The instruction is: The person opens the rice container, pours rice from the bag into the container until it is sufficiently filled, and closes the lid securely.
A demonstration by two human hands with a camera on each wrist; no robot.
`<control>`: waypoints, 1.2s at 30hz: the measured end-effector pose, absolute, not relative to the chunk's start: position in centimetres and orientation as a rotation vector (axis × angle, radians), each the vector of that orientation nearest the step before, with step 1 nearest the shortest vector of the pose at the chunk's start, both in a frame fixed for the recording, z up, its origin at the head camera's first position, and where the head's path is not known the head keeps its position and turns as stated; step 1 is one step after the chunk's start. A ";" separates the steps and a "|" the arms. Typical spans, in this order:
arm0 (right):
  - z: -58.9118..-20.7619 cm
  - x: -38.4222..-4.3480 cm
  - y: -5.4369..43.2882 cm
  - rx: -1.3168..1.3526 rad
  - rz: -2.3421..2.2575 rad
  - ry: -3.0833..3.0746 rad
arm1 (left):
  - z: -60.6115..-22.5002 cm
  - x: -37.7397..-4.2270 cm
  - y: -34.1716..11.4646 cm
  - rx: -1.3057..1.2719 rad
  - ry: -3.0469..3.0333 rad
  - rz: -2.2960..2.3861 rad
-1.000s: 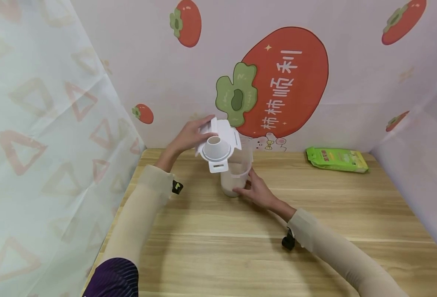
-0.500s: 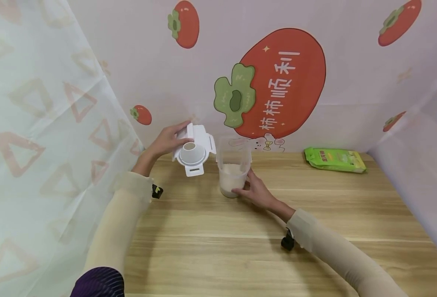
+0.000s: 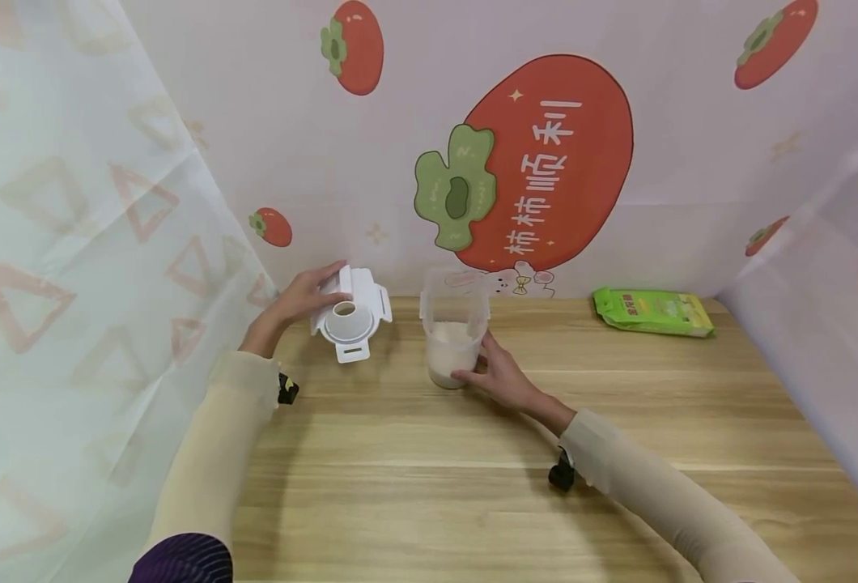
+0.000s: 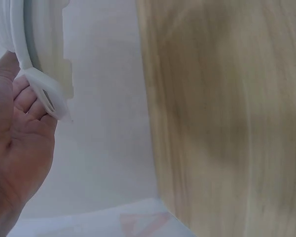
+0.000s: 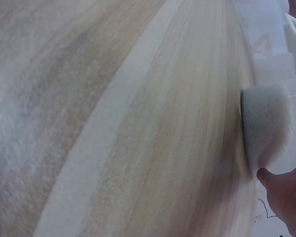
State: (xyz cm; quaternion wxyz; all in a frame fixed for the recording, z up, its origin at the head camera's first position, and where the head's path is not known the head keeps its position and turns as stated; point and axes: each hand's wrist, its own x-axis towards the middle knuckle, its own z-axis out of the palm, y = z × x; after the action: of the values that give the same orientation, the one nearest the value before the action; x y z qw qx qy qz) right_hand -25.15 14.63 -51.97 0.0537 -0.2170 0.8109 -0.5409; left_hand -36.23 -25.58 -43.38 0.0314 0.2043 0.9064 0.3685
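A white plastic lid [image 3: 354, 320] with a round spout and side clips is gripped by my left hand [image 3: 299, 301] at the back left, to the left of the container. In the left wrist view, a slotted clip of the lid [image 4: 49, 96] shows beside the curled fingers [image 4: 28, 101]. My right hand [image 3: 503, 376] holds the lower right side of a clear plastic container [image 3: 458, 304], which stands upright and lidless on the table. White grains [image 3: 449, 348] fill its lower part. The right wrist view shows the thumb [image 5: 266, 177] at the container's base.
A green packet [image 3: 653, 313] with printed lettering lies at the back right of the wooden table [image 3: 414, 486]. Patterned sheets hang behind, left and right, with the back sheet [image 3: 356, 170] close behind the container.
My left hand has carried the lid from over the container to the left and lower, exposing the open top. My right hand stays on the container.
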 end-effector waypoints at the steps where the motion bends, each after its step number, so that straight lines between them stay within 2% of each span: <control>1: -52.0 -25.2 14.6 -0.660 -1.643 2.467 | -43.6 -36.2 -25.9 0.615 2.792 1.121; 16: -52.2 -25.1 14.8 -0.650 -1.627 2.470 | -46.8 -36.0 -28.5 0.535 2.800 0.897; 36: -52.5 -25.1 14.9 -0.661 -1.645 2.462 | -49.7 -36.3 -29.9 0.704 2.741 0.879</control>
State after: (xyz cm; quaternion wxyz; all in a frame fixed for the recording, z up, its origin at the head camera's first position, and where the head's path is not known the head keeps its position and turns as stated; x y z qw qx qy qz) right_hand -25.14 14.90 -52.54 0.0538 -0.2176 0.8103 -0.5414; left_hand -36.28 -29.87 -49.69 0.0888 0.2366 0.9214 0.2953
